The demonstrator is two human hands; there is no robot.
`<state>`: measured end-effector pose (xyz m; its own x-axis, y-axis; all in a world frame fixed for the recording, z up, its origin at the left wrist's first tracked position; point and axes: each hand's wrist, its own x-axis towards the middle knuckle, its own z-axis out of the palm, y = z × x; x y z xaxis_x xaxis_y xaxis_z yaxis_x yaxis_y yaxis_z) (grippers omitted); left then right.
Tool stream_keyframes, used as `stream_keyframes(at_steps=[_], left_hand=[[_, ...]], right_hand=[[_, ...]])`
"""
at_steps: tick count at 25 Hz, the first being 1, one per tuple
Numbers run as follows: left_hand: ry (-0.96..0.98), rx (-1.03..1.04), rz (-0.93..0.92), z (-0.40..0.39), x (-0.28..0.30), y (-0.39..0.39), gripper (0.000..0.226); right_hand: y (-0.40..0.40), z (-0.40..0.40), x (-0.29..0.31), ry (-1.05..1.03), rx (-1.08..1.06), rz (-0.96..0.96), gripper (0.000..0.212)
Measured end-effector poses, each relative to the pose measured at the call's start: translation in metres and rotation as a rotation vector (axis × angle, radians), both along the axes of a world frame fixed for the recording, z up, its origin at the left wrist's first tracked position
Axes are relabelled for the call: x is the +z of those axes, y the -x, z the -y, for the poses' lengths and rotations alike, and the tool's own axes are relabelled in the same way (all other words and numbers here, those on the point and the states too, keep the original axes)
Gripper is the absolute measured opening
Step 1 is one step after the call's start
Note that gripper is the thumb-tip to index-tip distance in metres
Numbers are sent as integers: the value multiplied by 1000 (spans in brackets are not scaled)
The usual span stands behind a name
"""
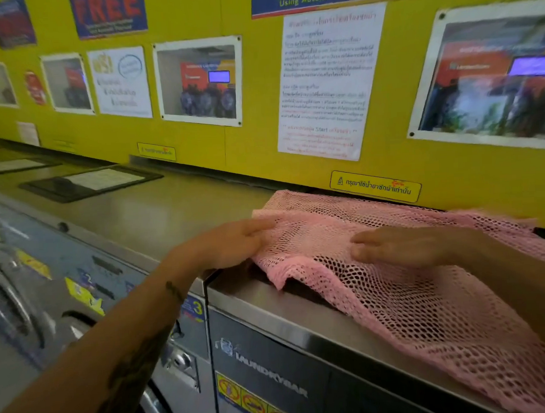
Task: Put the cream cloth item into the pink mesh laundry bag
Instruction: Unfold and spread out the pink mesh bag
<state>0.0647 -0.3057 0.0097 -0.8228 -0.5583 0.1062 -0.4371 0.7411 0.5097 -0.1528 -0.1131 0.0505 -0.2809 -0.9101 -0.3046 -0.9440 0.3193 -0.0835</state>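
Left hand: reaches across the machine top to the left edge of the bag; its fingertips pinch the mesh there.
Right hand: lies palm down on the middle of the bag, fingers straight and together, pressing the mesh flat and gripping nothing.
Pink mesh bag: spread under and between both hands on the steel top of a washing machine; its near part hangs over the front edge below the right hand.
Cream cloth: cannot tell where it is; something dark shows through the mesh under the left hand.
Wall: yellow, beyond both hands, hung with notices and photos.
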Motion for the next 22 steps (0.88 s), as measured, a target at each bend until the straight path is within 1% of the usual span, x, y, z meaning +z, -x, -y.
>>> stream_keyframes(at_steps=[1, 2, 3, 4, 5, 7, 8, 9, 10, 11, 12, 14, 15, 17, 19, 21, 22], left_hand=[[40, 34, -148, 5, -2, 4, 36], [124, 93, -277, 11, -4, 8, 31], [202, 176, -339, 14, -4, 9, 27], [250, 252, -321, 15, -3, 9, 27], [273, 299, -216, 14, -2, 10, 35], [277, 300, 103, 7, -2, 10, 58], [265, 277, 176, 2, -2, 12, 61], [231, 253, 171, -1, -2, 14, 56], [167, 221, 100, -3, -2, 17, 44], [75, 186, 6, -6, -1, 18, 32], [-18, 150, -79, -8, -1, 20, 26], [-163, 106, -191, -9, -2, 23, 26], [-192, 90, -216, -11, -2, 25, 22], [-188, 62, -262, -14, -1, 27, 10], [-233, 56, -361, -17, 7, 23, 8], [-287, 34, -453, -18, 20, 10, 7], [-260, 26, -463, -20, 29, 0, 11]], right_hand=[[6, -1, 1, -26, -28, -72, 75], [12, -1, 0, -28, -48, -132, 73], [15, -3, 0, -1, -59, -166, 70], [15, -5, -1, 55, -65, -184, 68], [14, -6, -2, 135, -67, -189, 68], [3, -7, -2, 295, -4, -102, 70], [-4, -6, -2, 317, 39, -26, 72], [-10, -5, -3, 288, 75, 35, 71], [-16, -3, -6, 218, 103, 53, 68], [-21, -1, -12, 131, 115, 26, 65], [-23, 1, -18, 66, 109, -12, 65], [-26, 2, -26, 44, 79, -38, 72], [-27, 2, -26, 61, 75, -32, 77], [-30, 1, -23, 80, 80, -19, 86], [-31, 0, -18, 85, 93, 18, 90], [-32, -2, -11, 90, 109, 67, 88], [-33, -3, -6, 86, 119, 79, 86]])
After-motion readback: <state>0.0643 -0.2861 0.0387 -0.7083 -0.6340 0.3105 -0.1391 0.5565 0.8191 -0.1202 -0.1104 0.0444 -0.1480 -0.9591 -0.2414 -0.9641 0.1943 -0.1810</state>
